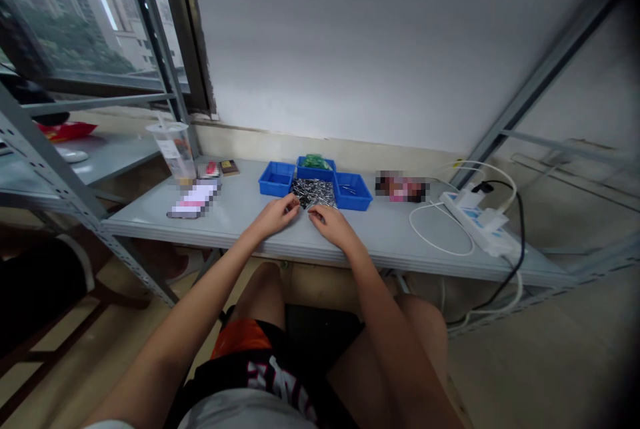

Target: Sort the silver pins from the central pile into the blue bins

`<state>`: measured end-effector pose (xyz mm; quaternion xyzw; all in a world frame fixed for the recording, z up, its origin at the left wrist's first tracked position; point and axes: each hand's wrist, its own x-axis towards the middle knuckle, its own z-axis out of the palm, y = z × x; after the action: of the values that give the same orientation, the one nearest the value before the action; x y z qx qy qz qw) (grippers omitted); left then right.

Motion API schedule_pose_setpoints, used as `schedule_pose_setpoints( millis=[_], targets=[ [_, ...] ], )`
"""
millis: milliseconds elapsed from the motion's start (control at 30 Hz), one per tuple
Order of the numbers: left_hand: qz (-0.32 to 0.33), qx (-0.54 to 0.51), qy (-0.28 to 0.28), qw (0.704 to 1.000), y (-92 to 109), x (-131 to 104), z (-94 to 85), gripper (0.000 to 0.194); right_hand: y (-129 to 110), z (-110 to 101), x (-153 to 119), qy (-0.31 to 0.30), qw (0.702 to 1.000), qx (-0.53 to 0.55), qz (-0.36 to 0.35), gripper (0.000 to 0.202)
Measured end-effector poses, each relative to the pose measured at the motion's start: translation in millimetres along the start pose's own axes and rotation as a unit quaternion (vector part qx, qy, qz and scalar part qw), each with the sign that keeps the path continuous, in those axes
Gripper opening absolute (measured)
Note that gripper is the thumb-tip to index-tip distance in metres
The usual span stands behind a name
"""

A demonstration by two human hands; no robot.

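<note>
My left hand (279, 216) rests at the near left edge of a pile of small shiny metal pieces (320, 193), with fingers curled and thumb drawn in. Facing it, my right hand (331, 224) is closed at the pile's near edge, its thumb and fingertips together. Whatever either hand pinches is too small to make out. Around the pile stand three blue trays: a left tray (270, 189), a back tray holding green plastic packaging (316, 161), and a right tray (361, 202) with a few thin metal pieces inside.
On the left stand a plastic drink cup (173, 149), a phone (193, 202) and a small dark box (230, 167). A blurred-out object (400, 187) lies right of the trays. Further right, a white power strip (475, 222) trails cables over the table (385, 236). Metal shelf posts flank both ends.
</note>
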<state>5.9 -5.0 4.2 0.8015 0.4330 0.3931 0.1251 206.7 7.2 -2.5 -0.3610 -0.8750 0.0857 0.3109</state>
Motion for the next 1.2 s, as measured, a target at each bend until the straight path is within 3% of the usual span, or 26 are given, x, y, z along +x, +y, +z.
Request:
schedule_pose_setpoints(
  millis=[167, 600, 833, 1200],
  targets=[
    [0.020, 0.029, -0.016, 0.999, -4.6, 2.0, 1.4, 0.024, -4.6, -2.5, -0.7, 0.020, 1.000, 0.009, -0.012, 0.021],
    [0.043, 0.018, -0.061, 0.997, -5.4, 1.7, 0.6, 0.022, -1.5, -1.6, -1.4, -0.010, 0.998, 0.032, -0.052, 0.028],
    [-0.016, -0.026, -0.032, 0.999, -8.9, 0.6, 3.5, 0.020, 1.9, 0.6, -1.0, -0.023, 0.998, 0.031, -0.055, 0.028],
    [0.027, -0.028, -0.099, 0.994, -4.4, -0.7, 1.7, 0.021, 3.1, 2.6, 0.9, -0.038, 0.997, 0.030, -0.061, 0.020]
  ],
)
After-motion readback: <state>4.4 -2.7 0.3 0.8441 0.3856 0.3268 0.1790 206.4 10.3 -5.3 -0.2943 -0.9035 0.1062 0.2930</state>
